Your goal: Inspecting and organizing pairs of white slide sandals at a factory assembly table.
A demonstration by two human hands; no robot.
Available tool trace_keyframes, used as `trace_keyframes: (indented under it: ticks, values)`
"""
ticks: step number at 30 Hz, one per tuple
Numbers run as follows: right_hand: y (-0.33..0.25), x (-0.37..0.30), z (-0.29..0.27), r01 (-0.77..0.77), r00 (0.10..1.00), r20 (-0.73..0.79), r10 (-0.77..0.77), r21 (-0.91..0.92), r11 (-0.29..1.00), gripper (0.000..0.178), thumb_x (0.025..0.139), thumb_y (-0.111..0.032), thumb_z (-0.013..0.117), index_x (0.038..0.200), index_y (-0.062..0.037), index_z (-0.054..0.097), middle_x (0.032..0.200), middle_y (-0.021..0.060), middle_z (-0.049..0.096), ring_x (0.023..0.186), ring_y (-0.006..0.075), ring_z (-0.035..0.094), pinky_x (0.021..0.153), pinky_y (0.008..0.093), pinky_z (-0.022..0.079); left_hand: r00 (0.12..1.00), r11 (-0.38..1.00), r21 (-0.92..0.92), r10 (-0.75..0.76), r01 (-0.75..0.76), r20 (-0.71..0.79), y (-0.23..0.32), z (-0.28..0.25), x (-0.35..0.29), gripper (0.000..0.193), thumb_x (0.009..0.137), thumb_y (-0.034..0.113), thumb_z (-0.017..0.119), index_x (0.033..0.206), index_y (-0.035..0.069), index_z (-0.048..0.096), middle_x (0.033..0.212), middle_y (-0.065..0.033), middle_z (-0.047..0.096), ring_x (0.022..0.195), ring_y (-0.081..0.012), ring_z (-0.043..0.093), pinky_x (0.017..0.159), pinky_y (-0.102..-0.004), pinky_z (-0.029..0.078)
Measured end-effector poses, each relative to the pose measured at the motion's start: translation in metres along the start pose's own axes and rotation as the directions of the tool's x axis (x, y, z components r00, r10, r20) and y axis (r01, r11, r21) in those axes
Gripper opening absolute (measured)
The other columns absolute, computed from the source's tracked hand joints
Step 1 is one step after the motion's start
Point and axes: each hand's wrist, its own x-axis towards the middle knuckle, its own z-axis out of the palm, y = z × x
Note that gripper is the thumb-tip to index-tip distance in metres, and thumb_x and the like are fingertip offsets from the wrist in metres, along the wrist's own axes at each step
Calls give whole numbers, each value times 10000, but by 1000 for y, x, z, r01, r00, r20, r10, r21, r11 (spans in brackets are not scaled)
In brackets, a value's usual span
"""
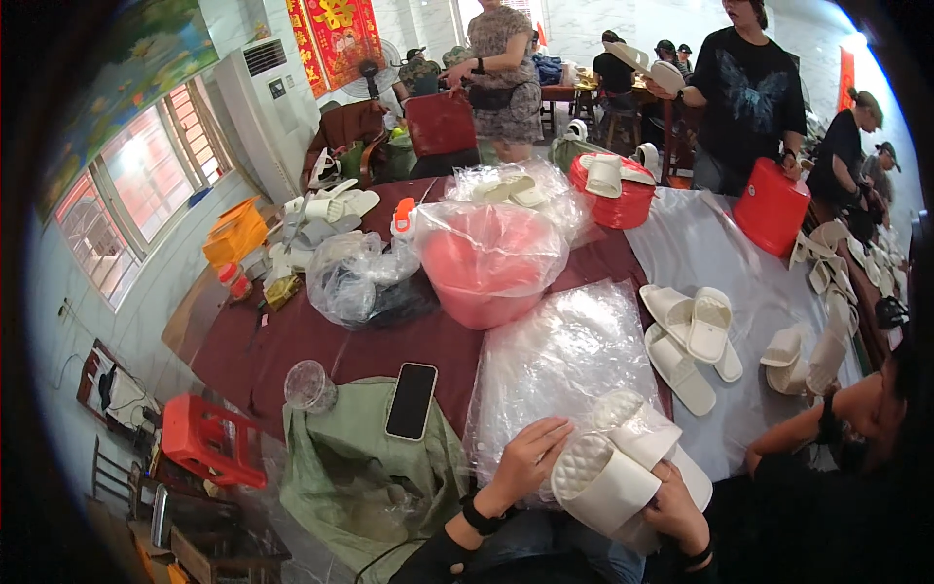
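A pair of white quilted slide slippers (605, 487) is in front of me at the lower right. My right hand (678, 508) grips them, with its fingers tucked at the strap. A clear shine lies over part of the farther slipper; I cannot tell whether it is a plastic bag. Just left of the slippers, my left hand (530, 459) is stretched out over a stack of clear plastic bags (555, 341), its fingers extended and holding nothing I can see. Part of the stack is hidden under the hand and slippers.
Several loose slippers (681, 375) lie on a grey sheet to the right, beside a co-worker's arm (798, 428). A phone (412, 401) and a clear cup (310, 386) rest on green sacking. A pink bag-lined basin (494, 263) stands farther back. A red stool (214, 438) is at left.
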Motion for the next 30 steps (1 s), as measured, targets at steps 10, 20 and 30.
trace_keyframes:
  ticks: [10, 20, 30]
  values:
    - [-19, 19, 28, 10, 974, -214, -74, -289, 957, 595, 611, -148, 706, 1183, -64, 567, 1241, 168, 496, 1201, 378, 430, 996, 580, 290, 964, 921, 310, 180, -235, 195, 22, 7, 9, 349, 787, 100, 628, 1136, 94, 624, 1224, -67, 581, 1148, -298, 524, 967, -445, 412]
    - [-28, 34, 39, -22, 960, -271, -72, -327, 945, 601, 670, -181, 694, 1233, -59, 523, 1311, 207, 435, 1258, 418, 360, 1044, 601, 208, 958, 952, 177, 215, -249, 192, 18, 8, 4, 348, 809, 103, 584, 1152, 46, 603, 1247, -74, 566, 1211, -305, 471, 1024, -488, 344]
    - [4, 69, 69, -26, 947, -314, -70, -290, 957, 496, 681, -161, 666, 1144, -16, 565, 1206, 241, 485, 1157, 450, 414, 1013, 607, 246, 946, 938, 185, 258, -294, 195, 12, 10, 4, 358, 783, 100, 609, 1135, 33, 604, 1249, -67, 565, 1183, -297, 496, 1031, -482, 343]
